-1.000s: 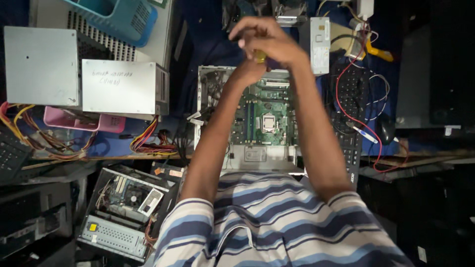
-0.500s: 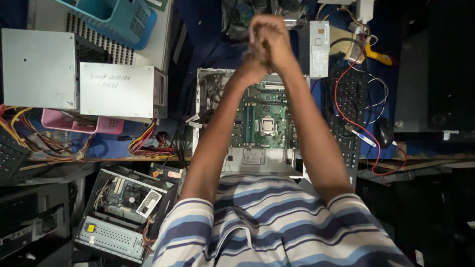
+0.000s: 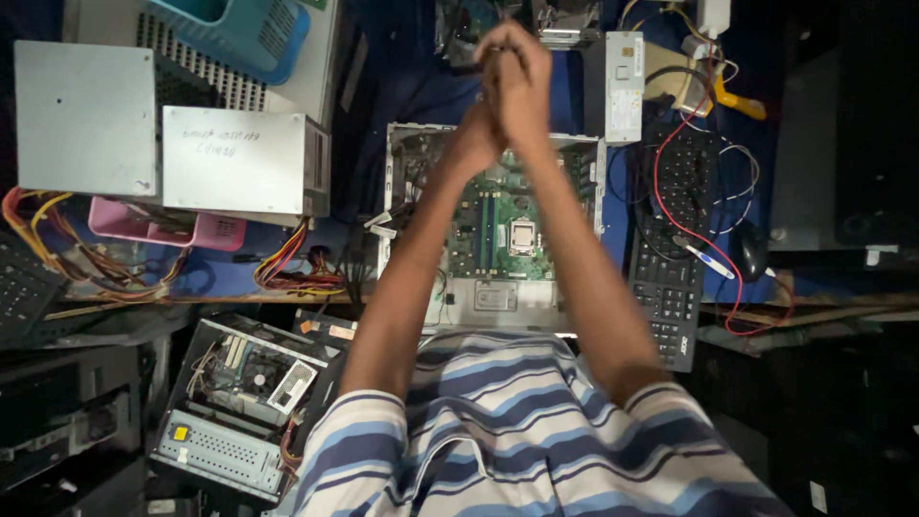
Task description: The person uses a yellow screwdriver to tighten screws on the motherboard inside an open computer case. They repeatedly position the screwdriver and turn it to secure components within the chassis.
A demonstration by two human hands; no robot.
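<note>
The desk (image 3: 402,96) has a blue top and is full of computer parts. In the middle lies an open computer case (image 3: 493,225), flat on the desk, with its lid off. Inside it sits a green board (image 3: 498,230) with a small square chip in the middle. No fan or cooler sits on that chip, so the inside looks partly taken apart or not yet put together; I cannot tell which.

To the left stand grey metal boxes (image 3: 230,158), a blue basket (image 3: 230,29) and a pink tray (image 3: 144,225), with bunches of coloured wires (image 3: 297,273) beside them. To the right lies a black keyboard (image 3: 670,278) with a red cable across it, and a black mouse (image 3: 751,251) near it. Another open computer (image 3: 239,402) sits lower down on the left, below the desk edge.

The left hand (image 3: 483,124) and right hand (image 3: 522,81) are held up together above the far end of the case, pressed close to each other. They seem to pinch a thin dark thing (image 3: 469,69) between them, maybe a small tool, but it is blurry. They do not touch the board, so the work inside the case looks unfinished.
</note>
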